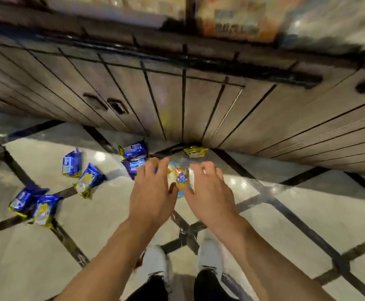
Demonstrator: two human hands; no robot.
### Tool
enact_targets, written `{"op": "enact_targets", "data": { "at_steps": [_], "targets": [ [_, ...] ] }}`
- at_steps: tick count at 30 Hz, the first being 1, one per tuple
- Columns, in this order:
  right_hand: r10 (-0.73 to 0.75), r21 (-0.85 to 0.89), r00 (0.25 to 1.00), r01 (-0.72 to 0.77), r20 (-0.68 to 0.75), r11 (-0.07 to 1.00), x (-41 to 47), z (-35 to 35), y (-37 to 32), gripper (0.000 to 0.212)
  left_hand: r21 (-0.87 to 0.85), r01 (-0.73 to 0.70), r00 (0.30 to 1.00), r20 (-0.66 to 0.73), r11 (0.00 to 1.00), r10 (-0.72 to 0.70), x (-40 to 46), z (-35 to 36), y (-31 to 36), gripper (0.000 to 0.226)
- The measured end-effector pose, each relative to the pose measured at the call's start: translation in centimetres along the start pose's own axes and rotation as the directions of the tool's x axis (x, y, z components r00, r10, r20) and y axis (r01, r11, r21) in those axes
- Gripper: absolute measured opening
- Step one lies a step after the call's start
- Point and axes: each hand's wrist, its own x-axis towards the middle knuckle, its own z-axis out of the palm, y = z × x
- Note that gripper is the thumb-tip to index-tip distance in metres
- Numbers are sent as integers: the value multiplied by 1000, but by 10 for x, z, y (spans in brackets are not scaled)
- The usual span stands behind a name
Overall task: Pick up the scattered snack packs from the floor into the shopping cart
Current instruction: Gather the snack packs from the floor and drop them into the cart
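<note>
Both hands, left and right, flank orange pack on floor, fingers spread, grasping nothing; blue packs lie left.

Blue-and-gold snack packs lie scattered flat across the tiled floor, with an orange-and-blue pack near a yellow one.

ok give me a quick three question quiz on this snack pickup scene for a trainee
1. True or false: the shopping cart is in view.
2. Which pack lies between the left hand and right hand? A) orange and light blue pack B) green box C) red can
3. On which side of the hands do most blue packs lie on the floor?

Key: 1. false. 2. A, the orange and light blue pack. 3. The person's left.
</note>
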Motion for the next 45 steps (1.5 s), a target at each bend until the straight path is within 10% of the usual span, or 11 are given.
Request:
{"op": "enact_targets", "data": {
  "at_steps": [17, 36, 45],
  "targets": [
    [-81, -145, 997, 78, -19, 986, 200, 304, 88, 83, 447, -264, 958, 223, 855, 180, 157, 274, -192, 75],
    [-34, 6, 997, 35, -71, 999, 213, 293, 91, 81, 176, -196, 979, 83, 965, 184, 165, 267, -171, 66],
    [-130, 27, 988, 133, -82, 991, 130, 158, 19, 79, -51, -18, 999, -39, 999, 16, 96, 125, -126, 49]
  ]
}}
